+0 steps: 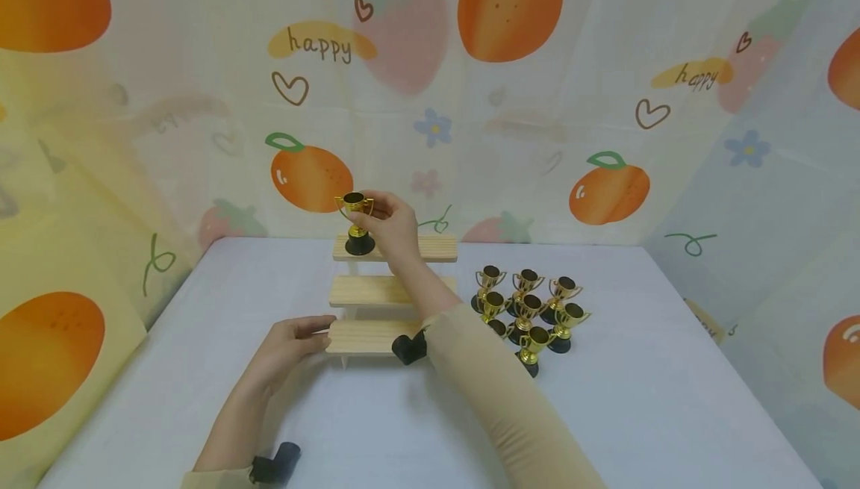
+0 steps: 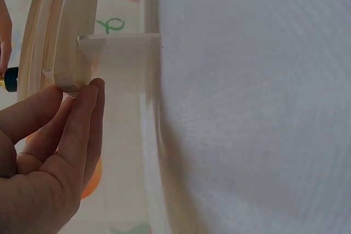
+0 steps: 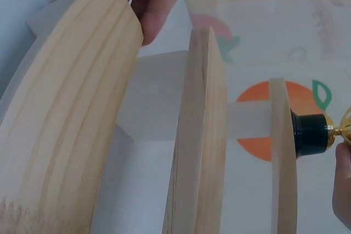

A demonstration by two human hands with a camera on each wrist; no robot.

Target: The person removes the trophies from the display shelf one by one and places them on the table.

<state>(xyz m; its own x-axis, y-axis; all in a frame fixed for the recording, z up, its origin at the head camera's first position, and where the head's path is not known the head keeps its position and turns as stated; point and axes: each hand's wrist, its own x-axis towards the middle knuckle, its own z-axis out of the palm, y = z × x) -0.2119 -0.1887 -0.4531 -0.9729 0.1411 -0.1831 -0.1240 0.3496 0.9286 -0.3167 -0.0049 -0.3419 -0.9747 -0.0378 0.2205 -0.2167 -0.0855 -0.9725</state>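
A small gold trophy (image 1: pixel 359 223) with a black base stands at the left end of the top shelf of a three-step wooden stand (image 1: pixel 369 291). My right hand (image 1: pixel 393 226) holds the trophy by its cup and handle side; in the right wrist view its black base (image 3: pixel 311 134) meets the top board. At the stand's lower left, my left hand (image 1: pixel 285 347) pinches the end of the lowest board (image 2: pixel 74 53) between thumb and fingers. The right forearm hides part of the two lower boards.
Several more gold trophies (image 1: pixel 530 310) stand grouped on the white table (image 1: pixel 645 384) right of the stand; the right sleeve covers some of them. A fruit-printed cloth (image 1: pixel 430 116) hangs behind and at both sides.
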